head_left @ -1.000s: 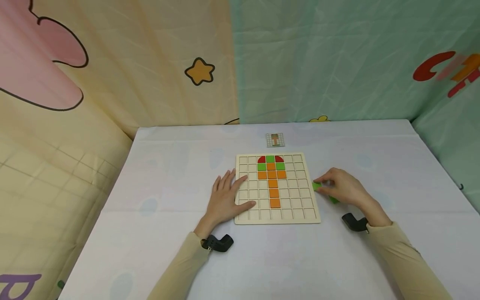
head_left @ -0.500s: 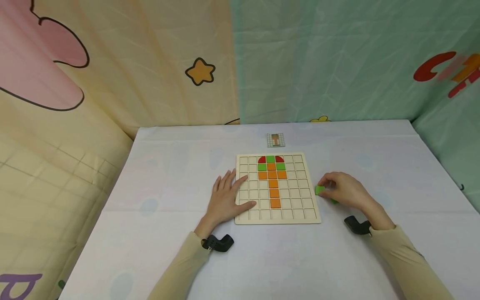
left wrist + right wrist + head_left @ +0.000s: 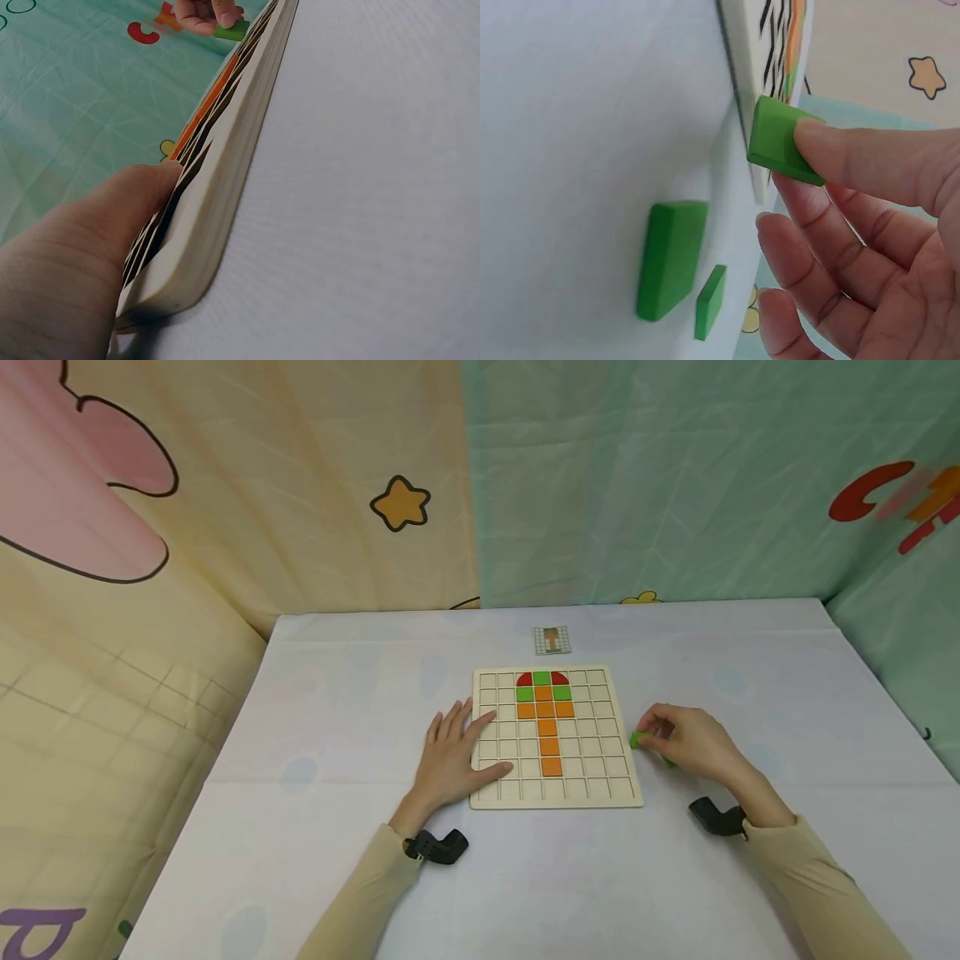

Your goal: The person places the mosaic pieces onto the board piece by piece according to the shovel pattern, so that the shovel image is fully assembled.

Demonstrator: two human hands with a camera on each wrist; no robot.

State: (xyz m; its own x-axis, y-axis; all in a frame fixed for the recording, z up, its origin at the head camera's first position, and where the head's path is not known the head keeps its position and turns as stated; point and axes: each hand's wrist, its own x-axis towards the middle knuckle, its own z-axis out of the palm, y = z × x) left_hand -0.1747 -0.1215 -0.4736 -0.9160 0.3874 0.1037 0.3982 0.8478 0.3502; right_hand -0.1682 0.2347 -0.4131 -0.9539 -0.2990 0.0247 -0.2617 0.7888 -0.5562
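A wooden grid board (image 3: 592, 745) lies on the white table. Orange tiles (image 3: 548, 727) form a column and a crossbar in it, with green tiles (image 3: 542, 678) and red rounded tiles (image 3: 559, 678) near the top. My left hand (image 3: 442, 764) rests on the board's left edge, fingers spread and thumb on the grid. Just off the right edge, my right hand (image 3: 693, 743) pinches a green square tile (image 3: 774, 135) between thumb and fingers. Two more green tiles lie on the table below that hand, one nearer (image 3: 669, 259) and one farther (image 3: 711, 302).
Behind the board lies a small picture card (image 3: 552, 641) with a gridded pattern on it. Patterned curtains (image 3: 637, 485) hang behind the table (image 3: 360, 693) and at its sides. A black wrist camera (image 3: 716, 817) sits on the right wrist, another (image 3: 442, 847) on the left.
My right hand has shifted slightly right, away from the board's edge, and the green tile in it has turned a little. My left hand and the board stay put.
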